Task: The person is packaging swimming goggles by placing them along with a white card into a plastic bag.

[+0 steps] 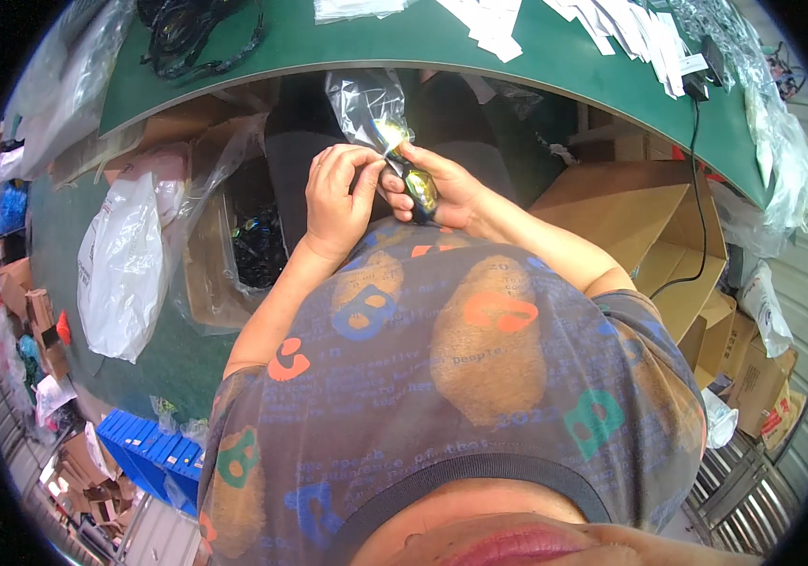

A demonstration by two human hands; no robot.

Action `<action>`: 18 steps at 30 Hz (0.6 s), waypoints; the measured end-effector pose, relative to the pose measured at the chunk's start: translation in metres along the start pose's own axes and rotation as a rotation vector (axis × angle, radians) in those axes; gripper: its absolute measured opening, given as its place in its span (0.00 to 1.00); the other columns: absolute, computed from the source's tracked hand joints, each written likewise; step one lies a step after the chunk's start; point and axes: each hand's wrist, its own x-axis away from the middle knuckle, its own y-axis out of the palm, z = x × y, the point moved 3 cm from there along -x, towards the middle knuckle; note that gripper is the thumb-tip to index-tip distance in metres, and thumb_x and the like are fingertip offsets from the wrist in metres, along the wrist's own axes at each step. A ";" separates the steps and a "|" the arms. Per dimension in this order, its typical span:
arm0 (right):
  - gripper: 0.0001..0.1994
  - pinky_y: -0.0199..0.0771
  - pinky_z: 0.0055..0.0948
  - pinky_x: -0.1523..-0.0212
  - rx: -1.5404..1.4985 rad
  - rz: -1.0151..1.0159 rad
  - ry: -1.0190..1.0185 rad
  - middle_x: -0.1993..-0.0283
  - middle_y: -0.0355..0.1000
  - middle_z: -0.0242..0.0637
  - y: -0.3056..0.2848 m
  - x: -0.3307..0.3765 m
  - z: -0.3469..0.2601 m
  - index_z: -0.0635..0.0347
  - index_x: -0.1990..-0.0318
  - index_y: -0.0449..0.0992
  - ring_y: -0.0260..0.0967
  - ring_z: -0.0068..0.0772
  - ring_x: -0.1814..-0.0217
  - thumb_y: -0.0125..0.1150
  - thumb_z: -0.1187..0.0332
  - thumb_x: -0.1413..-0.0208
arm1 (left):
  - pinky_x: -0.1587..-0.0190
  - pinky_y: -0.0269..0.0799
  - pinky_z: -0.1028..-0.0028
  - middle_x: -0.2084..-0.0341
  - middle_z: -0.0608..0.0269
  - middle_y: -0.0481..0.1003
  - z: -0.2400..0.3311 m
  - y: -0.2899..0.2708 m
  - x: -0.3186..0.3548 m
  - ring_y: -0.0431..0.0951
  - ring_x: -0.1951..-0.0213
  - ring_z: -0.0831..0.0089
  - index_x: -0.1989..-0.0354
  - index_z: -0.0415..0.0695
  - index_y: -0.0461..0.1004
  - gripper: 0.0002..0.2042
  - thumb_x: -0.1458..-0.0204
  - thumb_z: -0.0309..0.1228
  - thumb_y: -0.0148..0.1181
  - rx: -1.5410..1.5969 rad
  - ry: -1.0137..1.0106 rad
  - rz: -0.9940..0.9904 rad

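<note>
Holding the goggles (421, 189) just in front of the shirt (395, 368), short of the edge of the green table (281, 42). Lying with the near lens, dark-rimmed and shiny yellow, between the curled fingertips and the palm of the right hand (456, 193); gripped firmly from the left side by these fingertips. Pressing with the right thumb a little higher, beside a second bright yellow part, at the near end of a clear bag (359, 102). Hard to tell, because of glare, whether inside the bag or only under it.

With the left hand (338, 193), bringing thumb and forefinger together at the tips, seemingly pinching the near edge of the bag, just left of the goggles. Not possible to see clearly between these tips.

Farther out, to the left of the left forearm, looking onto a lined box (211, 269) with dark shiny pieces (258, 245) inside, then onto a white bag (121, 274), and lower onto blue bins (145, 457). Past the right forearm, onto open cartons (602, 203), with a black cable (700, 189) hanging before them. On the table, onto black straps (198, 38) at left, and white slips (494, 28) toward the right.
</note>
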 end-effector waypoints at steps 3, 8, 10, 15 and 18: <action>0.15 0.73 0.27 0.68 0.511 0.143 -0.202 0.67 0.71 0.29 -0.005 -0.003 -0.006 0.57 0.55 0.72 0.70 0.24 0.68 0.59 0.53 0.33 | 0.50 0.69 0.62 0.66 0.59 0.77 0.001 0.001 0.005 0.77 0.60 0.57 0.65 0.44 0.74 0.04 0.47 0.25 0.64 0.032 0.010 0.007; 0.17 0.72 0.24 0.69 0.720 0.351 -0.335 0.65 0.72 0.29 -0.008 0.000 -0.006 0.57 0.51 0.72 0.69 0.20 0.69 0.61 0.54 0.35 | 0.49 0.68 0.62 0.67 0.58 0.76 0.002 0.005 0.009 0.76 0.60 0.57 0.65 0.43 0.74 0.05 0.48 0.25 0.65 0.024 0.132 -0.134; 0.17 0.72 0.24 0.68 0.643 0.345 -0.287 0.65 0.72 0.29 -0.007 0.006 -0.005 0.57 0.51 0.72 0.70 0.20 0.69 0.60 0.53 0.35 | 0.48 0.68 0.65 0.67 0.60 0.76 0.000 0.007 0.013 0.77 0.61 0.62 0.66 0.43 0.75 0.04 0.46 0.25 0.65 0.096 0.035 -0.224; 0.17 0.72 0.24 0.65 0.604 0.217 -0.167 0.64 0.72 0.29 -0.010 0.001 -0.001 0.55 0.50 0.73 0.71 0.22 0.67 0.62 0.54 0.36 | 0.57 0.76 0.72 0.56 0.60 0.77 -0.034 0.034 0.021 0.79 0.57 0.71 0.41 0.38 0.66 0.24 0.42 0.32 0.66 1.005 -0.584 -0.066; 0.17 0.72 0.25 0.56 0.597 0.225 -0.053 0.59 0.74 0.30 -0.003 0.001 0.003 0.58 0.49 0.74 0.72 0.22 0.58 0.65 0.56 0.37 | 0.66 0.77 0.74 0.55 0.59 0.80 -0.051 0.042 0.020 0.80 0.59 0.73 0.46 0.41 0.74 0.18 0.39 0.38 0.63 1.173 -0.805 -0.148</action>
